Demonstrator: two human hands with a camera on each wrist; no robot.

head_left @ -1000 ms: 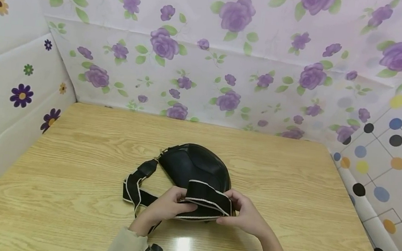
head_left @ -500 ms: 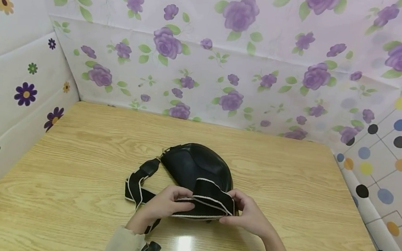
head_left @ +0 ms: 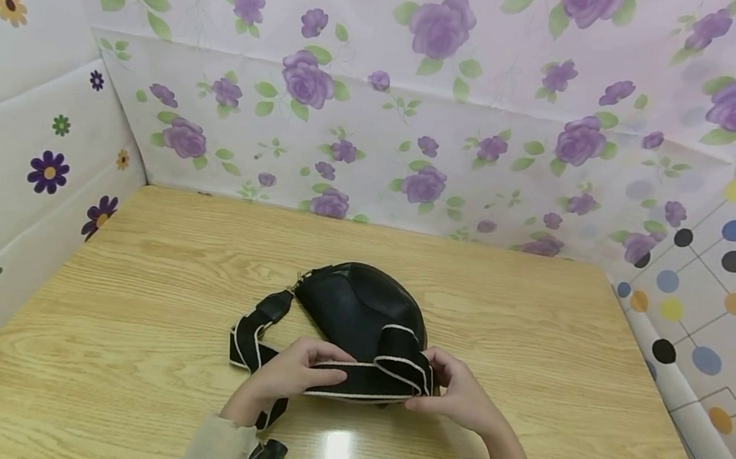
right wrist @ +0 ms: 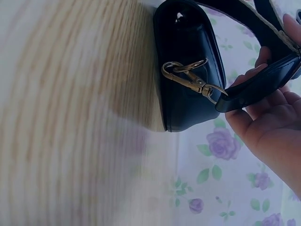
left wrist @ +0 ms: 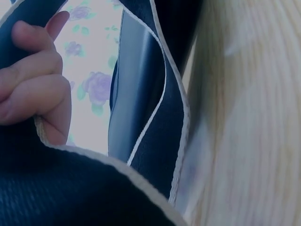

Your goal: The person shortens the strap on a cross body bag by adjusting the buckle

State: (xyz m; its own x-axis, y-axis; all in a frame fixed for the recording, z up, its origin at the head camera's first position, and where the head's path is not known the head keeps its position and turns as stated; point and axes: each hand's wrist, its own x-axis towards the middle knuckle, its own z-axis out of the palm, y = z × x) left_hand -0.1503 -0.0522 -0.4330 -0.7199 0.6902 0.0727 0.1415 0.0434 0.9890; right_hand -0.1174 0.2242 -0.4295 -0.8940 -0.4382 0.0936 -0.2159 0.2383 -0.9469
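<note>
A black half-moon shoulder bag (head_left: 349, 306) lies on the wooden table. Its black webbing strap (head_left: 352, 381), edged in white, runs across the bag's near side between both hands. My left hand (head_left: 292, 371) pinches the strap between thumb and fingers; in the left wrist view, curled fingers (left wrist: 42, 89) overlap the webbing. My right hand (head_left: 461, 396) holds the strap's right end, where a folded loop (head_left: 399, 349) stands up. In the right wrist view, that hand grips the black leather end tab (right wrist: 258, 84), joined to the bag by a gold-coloured snap hook (right wrist: 188, 82).
Left of the bag, more strap (head_left: 252, 337) lies in bends, tied to the bag's other corner by a leather tab (head_left: 275, 306). The wooden tabletop (head_left: 152, 296) meets a floral-covered wall (head_left: 363, 147) behind, with patterned sheets on both sides.
My left hand has slid leftward along the strap, leaving a longer flat stretch. The standing loop has shrunk and shifted right, toward my right hand, which stays about where it was.
</note>
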